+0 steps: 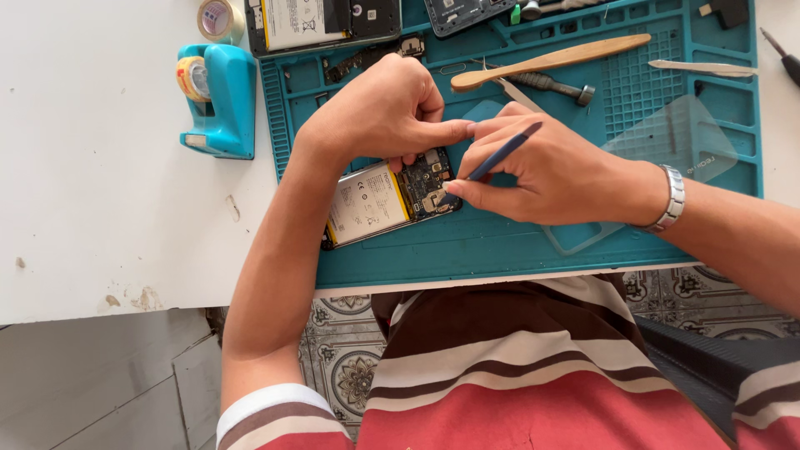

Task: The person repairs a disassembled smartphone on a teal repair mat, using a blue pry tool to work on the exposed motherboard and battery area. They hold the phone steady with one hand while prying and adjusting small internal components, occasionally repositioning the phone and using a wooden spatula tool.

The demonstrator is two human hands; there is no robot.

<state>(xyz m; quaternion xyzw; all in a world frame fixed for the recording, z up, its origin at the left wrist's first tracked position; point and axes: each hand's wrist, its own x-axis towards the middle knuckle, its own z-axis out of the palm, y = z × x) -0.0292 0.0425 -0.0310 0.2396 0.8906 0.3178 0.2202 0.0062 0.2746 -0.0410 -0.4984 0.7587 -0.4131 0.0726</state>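
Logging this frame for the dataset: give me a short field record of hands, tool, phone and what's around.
left hand: holds the top edge of the opened phone
right hand: holds a blue tool, tip on the phone's board
surface: teal mat on a white table
nearby: wooden spatula, tape dispenser, clear film

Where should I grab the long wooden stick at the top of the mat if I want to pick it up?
Probably best to grip the wooden stick around its slim middle, coming from above. It lies flat on the teal mat, tilted, with its rounded end toward the left, and the metal tool just below crowds that end.
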